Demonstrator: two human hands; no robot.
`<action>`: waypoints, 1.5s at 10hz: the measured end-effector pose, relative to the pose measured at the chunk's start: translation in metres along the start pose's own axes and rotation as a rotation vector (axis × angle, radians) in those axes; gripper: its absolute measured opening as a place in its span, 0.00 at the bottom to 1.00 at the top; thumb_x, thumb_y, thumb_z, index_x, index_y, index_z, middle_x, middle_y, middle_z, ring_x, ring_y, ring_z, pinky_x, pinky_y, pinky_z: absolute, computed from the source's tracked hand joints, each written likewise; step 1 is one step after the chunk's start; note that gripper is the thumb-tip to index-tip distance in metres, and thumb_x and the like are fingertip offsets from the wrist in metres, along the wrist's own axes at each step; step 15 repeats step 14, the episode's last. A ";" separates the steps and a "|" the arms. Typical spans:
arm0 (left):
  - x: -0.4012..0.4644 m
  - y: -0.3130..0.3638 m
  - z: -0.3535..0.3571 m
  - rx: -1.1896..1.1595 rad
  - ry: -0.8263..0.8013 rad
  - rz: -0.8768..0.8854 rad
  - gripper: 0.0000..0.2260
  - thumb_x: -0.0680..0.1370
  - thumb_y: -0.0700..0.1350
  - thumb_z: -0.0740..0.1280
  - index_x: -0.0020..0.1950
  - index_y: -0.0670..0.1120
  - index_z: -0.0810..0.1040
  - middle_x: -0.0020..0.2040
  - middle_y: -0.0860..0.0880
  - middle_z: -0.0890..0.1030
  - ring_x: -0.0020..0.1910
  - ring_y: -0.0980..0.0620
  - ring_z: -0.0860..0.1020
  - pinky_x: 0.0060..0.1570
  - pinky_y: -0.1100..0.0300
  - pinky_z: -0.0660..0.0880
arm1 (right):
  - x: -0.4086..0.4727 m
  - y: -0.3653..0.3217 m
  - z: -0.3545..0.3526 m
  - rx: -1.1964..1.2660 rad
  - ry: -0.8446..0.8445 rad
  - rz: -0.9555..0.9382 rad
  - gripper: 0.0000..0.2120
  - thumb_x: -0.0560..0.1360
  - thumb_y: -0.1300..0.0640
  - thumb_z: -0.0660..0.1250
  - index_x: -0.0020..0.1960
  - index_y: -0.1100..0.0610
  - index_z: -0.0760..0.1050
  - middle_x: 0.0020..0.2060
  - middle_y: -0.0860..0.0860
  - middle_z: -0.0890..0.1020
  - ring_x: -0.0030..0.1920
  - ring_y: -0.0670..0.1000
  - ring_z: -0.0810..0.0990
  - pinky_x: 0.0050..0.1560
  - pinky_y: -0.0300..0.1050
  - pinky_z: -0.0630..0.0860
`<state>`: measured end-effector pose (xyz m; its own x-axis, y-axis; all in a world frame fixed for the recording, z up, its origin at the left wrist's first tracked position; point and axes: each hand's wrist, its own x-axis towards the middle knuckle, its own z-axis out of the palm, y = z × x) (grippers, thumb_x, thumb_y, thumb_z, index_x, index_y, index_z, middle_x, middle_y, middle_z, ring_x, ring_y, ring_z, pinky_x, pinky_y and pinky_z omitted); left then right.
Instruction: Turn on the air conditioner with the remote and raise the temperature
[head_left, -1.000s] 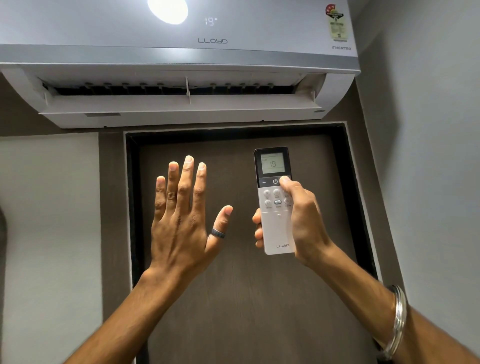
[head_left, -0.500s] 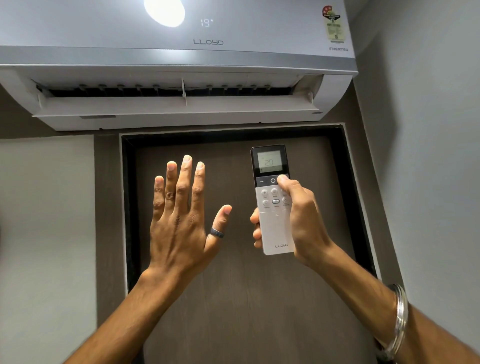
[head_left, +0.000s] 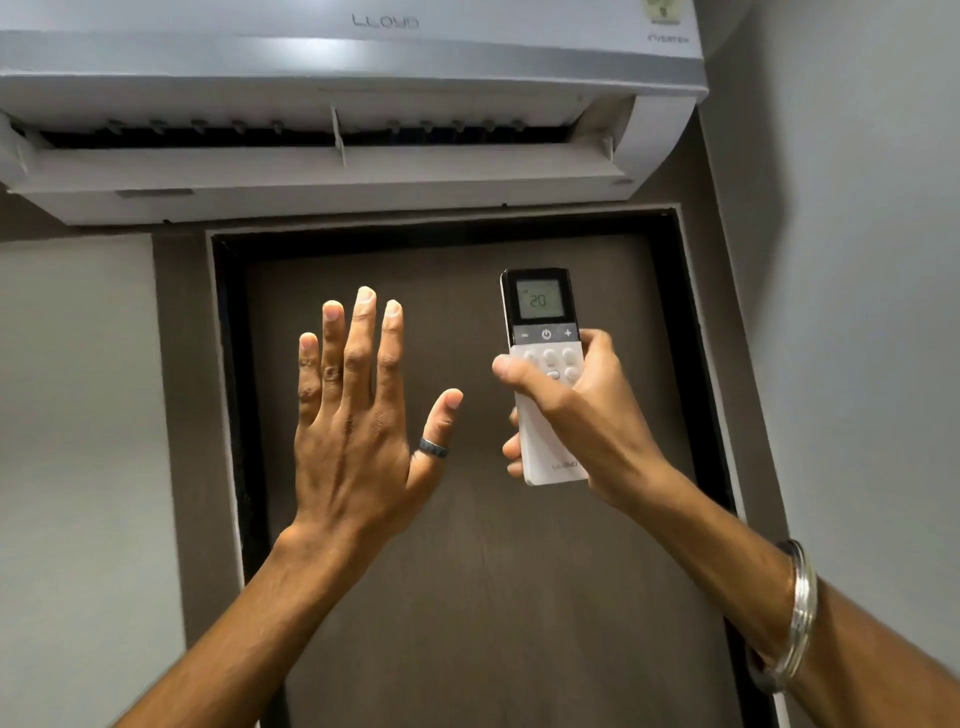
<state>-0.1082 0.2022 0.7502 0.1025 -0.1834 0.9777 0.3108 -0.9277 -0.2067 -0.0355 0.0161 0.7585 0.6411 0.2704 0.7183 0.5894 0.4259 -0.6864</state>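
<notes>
From the head camera, we hold the remote (head_left: 545, 379) right of centre in our right hand (head_left: 582, 415), fingers wrapped round it, thumb lying across the white buttons — its screen reads 20. Our left hand (head_left: 353, 415) is spread flat, empty, under the air conditioner (head_left: 363, 171) with its flap open. Raising the temperature is under way; next, we judge, the thumb reaches for plus.

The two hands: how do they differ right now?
The left hand is open, fingers spread and raised, holding nothing; the right hand is closed around the white remote. The left hand wears a dark ring on its thumb; the right arm carries a silver bangle at the wrist. Both are held up below the air conditioner.
</notes>
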 end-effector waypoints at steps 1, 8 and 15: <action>-0.021 0.012 0.008 -0.023 -0.041 -0.005 0.36 0.83 0.64 0.52 0.85 0.42 0.53 0.86 0.41 0.51 0.85 0.40 0.46 0.84 0.43 0.44 | -0.014 0.018 -0.007 -0.162 0.131 -0.042 0.28 0.69 0.42 0.73 0.60 0.54 0.66 0.44 0.49 0.81 0.36 0.44 0.86 0.35 0.39 0.81; -0.628 0.298 0.037 -0.656 -1.479 0.047 0.35 0.84 0.62 0.52 0.84 0.40 0.55 0.85 0.39 0.54 0.85 0.40 0.48 0.84 0.41 0.48 | -0.530 0.453 -0.282 -0.617 0.856 1.558 0.18 0.64 0.47 0.84 0.46 0.58 0.87 0.43 0.55 0.90 0.42 0.55 0.89 0.43 0.48 0.85; -0.880 0.417 0.073 -0.683 -1.791 0.101 0.33 0.85 0.61 0.50 0.85 0.42 0.51 0.86 0.40 0.50 0.85 0.41 0.44 0.83 0.45 0.41 | -0.726 0.689 -0.339 -0.778 1.213 1.858 0.43 0.67 0.41 0.79 0.72 0.61 0.65 0.66 0.58 0.76 0.63 0.59 0.80 0.64 0.54 0.80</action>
